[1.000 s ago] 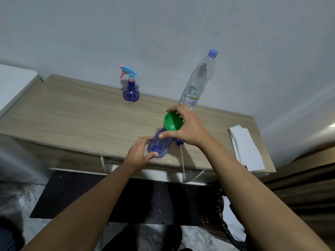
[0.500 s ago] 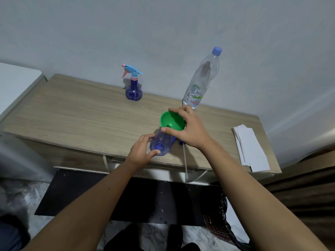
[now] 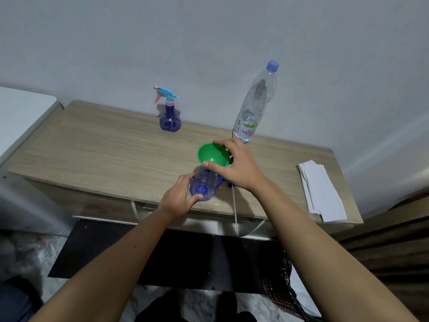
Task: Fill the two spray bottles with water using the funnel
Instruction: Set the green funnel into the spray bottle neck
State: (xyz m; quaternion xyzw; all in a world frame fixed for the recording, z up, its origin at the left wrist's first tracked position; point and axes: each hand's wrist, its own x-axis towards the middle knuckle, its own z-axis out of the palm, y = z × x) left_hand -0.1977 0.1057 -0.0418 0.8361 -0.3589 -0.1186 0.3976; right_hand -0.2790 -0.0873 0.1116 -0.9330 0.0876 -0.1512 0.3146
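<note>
Step in hand: seating funnel (image 3: pixel 212 156) on open spray bottle (image 3: pixel 204 185), near front edge of table (image 3: pixel 97 154).
L hand (image 3: pixel 177 198) wraps bottle body; R hand (image 3: pixel 234 167) pinches funnel rim.
Spray head w/ tube (image 3: pixel 234 201) lies just beside.
2nd spray bottle (image 3: pixel 169 112) capped, at back.
Water bottle (image 3: pixel 255 105) capped, upright.
Next, prob.: free R hand, uncap water, pour slowly; keep funnel upright.
</note>
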